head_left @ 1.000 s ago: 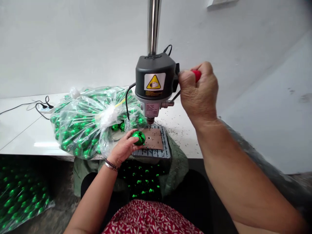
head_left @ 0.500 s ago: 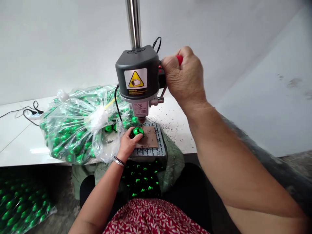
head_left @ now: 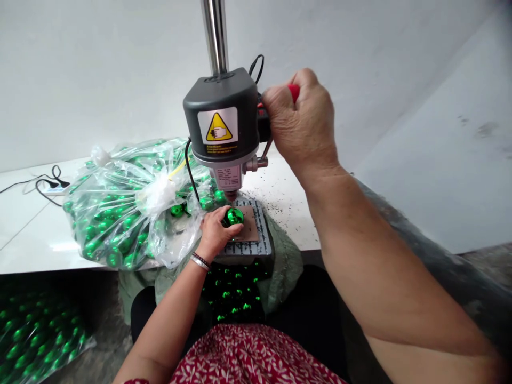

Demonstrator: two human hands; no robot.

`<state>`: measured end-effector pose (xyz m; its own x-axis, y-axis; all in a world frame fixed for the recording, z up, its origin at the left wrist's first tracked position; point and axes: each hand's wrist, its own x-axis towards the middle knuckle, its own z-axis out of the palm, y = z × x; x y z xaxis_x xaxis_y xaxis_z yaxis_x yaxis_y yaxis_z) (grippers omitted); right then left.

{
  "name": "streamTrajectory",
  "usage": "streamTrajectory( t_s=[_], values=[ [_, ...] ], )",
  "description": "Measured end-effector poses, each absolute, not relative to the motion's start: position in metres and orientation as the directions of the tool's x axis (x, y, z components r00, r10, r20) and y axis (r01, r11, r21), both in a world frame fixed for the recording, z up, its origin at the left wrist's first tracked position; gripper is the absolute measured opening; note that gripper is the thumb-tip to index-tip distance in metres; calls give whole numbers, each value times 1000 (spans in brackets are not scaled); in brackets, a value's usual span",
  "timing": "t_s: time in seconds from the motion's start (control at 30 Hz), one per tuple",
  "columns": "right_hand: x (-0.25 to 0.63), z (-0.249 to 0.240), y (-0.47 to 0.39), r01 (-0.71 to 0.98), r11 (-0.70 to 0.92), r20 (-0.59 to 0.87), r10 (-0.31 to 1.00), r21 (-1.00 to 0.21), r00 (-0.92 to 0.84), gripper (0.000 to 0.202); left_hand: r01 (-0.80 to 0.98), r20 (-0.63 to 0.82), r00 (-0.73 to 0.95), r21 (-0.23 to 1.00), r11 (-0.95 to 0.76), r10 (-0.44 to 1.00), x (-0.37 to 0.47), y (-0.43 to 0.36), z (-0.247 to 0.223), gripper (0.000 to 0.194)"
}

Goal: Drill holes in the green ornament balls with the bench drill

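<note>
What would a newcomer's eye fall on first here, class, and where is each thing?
The dark drill press near the centre stands out, with its yellow warning sticker and the right hand gripping its red handle. Below, the left hand holds a shiny green ball over the base plate. To the left, a clear plastic bag full of green balls lies on the white table.
</note>
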<state>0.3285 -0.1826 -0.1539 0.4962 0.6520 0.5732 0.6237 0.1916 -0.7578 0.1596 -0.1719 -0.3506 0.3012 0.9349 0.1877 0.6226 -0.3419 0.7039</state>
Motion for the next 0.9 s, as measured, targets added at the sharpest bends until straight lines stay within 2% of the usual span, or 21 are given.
streamTrajectory(
  t_s=[0.23, 0.4, 0.57, 0.77, 0.9],
  values=[
    [325, -164, -194, 622, 261, 626, 611, -738, 486, 26, 623, 200, 268, 710, -328, 942, 163, -174, -365, 54],
    [323, -183, -211, 684, 335, 729, 534, -648, 429, 18, 627, 197, 258, 711, -319, 946, 163, -176, -366, 54],
    [318, -204, -227, 737, 330, 785, 447, -590, 429, 17, 641, 187, 249, 704, -306, 950, 164, -179, -363, 50],
    [316, -222, -240, 774, 227, 763, 468, -592, 446, 20, 651, 167, 253, 699, -295, 953, 164, -181, -361, 51],
    [315, -228, -241, 787, 216, 778, 439, -578, 450, 20, 651, 173, 269, 692, -311, 948, 163, -182, -361, 49]
  ],
)
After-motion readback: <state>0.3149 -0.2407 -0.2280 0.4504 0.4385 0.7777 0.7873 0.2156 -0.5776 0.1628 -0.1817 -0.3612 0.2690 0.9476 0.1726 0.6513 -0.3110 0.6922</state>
